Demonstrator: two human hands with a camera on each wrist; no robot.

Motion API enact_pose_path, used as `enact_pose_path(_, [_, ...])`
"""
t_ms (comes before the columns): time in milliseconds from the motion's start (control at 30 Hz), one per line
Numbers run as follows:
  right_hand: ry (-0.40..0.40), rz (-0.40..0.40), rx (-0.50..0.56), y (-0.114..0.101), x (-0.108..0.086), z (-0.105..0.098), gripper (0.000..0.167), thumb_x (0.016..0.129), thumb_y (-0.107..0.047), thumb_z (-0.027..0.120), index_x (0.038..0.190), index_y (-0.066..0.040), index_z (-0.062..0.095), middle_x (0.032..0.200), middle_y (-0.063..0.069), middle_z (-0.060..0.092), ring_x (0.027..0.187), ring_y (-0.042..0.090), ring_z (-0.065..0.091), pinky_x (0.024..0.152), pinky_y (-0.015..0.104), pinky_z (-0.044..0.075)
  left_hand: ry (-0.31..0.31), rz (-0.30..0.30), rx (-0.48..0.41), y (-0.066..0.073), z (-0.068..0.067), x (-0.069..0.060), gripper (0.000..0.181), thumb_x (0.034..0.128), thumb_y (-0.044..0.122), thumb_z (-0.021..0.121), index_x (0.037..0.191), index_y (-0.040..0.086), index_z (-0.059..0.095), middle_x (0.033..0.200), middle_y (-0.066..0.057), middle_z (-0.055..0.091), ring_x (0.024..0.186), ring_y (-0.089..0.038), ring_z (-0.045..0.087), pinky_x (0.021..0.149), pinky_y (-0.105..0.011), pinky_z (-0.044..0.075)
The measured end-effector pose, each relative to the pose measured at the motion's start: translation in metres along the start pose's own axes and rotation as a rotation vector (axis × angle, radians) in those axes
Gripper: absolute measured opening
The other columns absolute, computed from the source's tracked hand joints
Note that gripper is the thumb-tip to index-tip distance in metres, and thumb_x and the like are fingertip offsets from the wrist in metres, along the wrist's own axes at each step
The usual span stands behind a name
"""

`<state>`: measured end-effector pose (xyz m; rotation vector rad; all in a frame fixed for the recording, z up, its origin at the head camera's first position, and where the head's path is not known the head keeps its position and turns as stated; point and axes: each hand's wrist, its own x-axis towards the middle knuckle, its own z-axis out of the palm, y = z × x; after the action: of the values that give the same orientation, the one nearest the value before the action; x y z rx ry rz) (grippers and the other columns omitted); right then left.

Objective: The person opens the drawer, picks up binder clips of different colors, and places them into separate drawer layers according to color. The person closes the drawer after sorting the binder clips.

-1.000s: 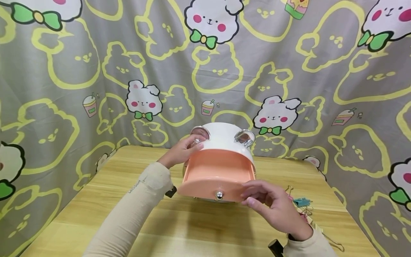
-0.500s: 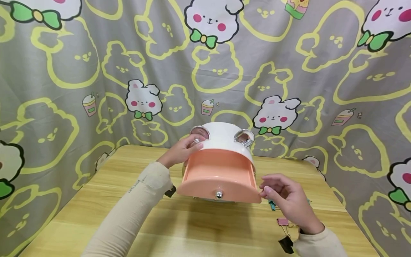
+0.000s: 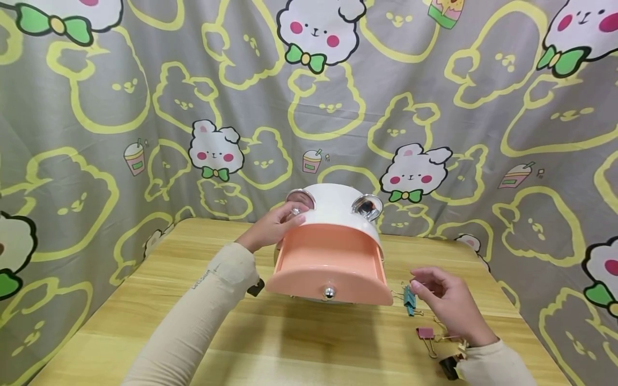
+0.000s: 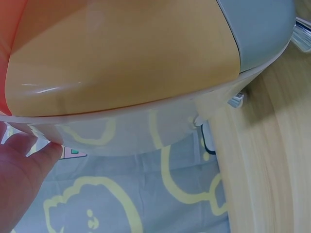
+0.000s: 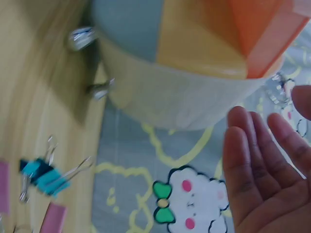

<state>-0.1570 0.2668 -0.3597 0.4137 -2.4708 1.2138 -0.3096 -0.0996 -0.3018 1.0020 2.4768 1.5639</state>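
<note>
Head view — illegible sleeve lettering [image 3: 201,280] — left grip [image 3: 274,226] curled round cabinet ear [image 3: 300,197], right grip [image 3: 454,304] empty, relaxed near teal clip [image 3: 409,300].

Black clip [image 3: 448,368] partly behind right sleeve [image 3: 497,365]

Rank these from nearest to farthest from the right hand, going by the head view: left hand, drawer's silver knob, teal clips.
1. Teal clips: just left of the right hand.
2. Silver knob: on the front of the peach drawer.
3. Left hand: farthest left, on the white box.
</note>
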Motion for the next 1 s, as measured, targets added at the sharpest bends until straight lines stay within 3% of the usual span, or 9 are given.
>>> enact_pose_path(333, [-0.237, 0.147, -0.205, 0.027, -0.004, -0.006, 0.026, 0.092, -0.020, 0.068, 0.112, -0.004, 0.065, 0.097, 0.003, 0.067, 0.080, 0.015, 0.064, 0.069, 0.033, 0.053, -0.001, -0.020, 0.020, 0.004, 0.002, -0.001, 0.030, 0.0998, 0.027, 0.056, 0.127, 0.013, 0.056, 0.082, -0.009, 0.059, 0.072, -0.022, 0.058, 0.061, -0.033, 0.048])
enact_pose_path(433, [-0.334, 0.185, -0.217, 0.035, -0.005, -0.008, 0.032, 0.091, -0.024, 0.069, 0.114, -0.002, 0.063, 0.099, 0.005, 0.067, 0.080, 0.016, 0.064, 0.068, 0.034, 0.053, 0.007, -0.024, 0.049, 0.003, 0.001, -0.001, 0.031, 0.0994, 0.028, 0.056, 0.126, 0.013, 0.057, 0.083, -0.008, 0.058, 0.076, -0.021, 0.057, 0.068, -0.034, 0.048])
enact_pose_path(667, [-0.464, 0.124, -0.253, 0.054, -0.009, -0.008, 0.032, 0.089, -0.024, 0.072, 0.109, -0.001, 0.064, 0.098, 0.011, 0.066, 0.077, 0.015, 0.063, 0.062, 0.028, 0.050, 0.013, -0.027, 0.074, 0.002, 0.000, -0.001, 0.031, 0.0993, 0.030, 0.056, 0.127, 0.014, 0.057, 0.083, -0.009, 0.057, 0.079, -0.022, 0.055, 0.072, -0.036, 0.048])
enact_pose_path(867, [-0.581, 0.111, -0.236, 0.065, -0.013, -0.007, 0.031, 0.087, -0.023, 0.074, 0.107, -0.003, 0.063, 0.095, 0.010, 0.064, 0.079, 0.020, 0.061, 0.063, 0.035, 0.051, 0.014, -0.042, 0.069, 0.003, 0.000, -0.001, 0.033, 0.0992, 0.030, 0.056, 0.129, 0.014, 0.056, 0.081, -0.008, 0.055, 0.076, -0.022, 0.055, 0.067, -0.035, 0.048])
enact_pose_path(1000, [-0.629, 0.111, -0.231, 0.070, -0.017, -0.005, 0.028, 0.088, -0.024, 0.073, 0.105, -0.004, 0.064, 0.091, 0.005, 0.063, 0.074, 0.016, 0.059, 0.061, 0.035, 0.049, 0.012, -0.055, 0.066, 0.004, 0.001, -0.001, 0.035, 0.0996, 0.028, 0.056, 0.130, 0.012, 0.055, 0.078, -0.006, 0.053, 0.072, -0.021, 0.053, 0.061, -0.034, 0.047])
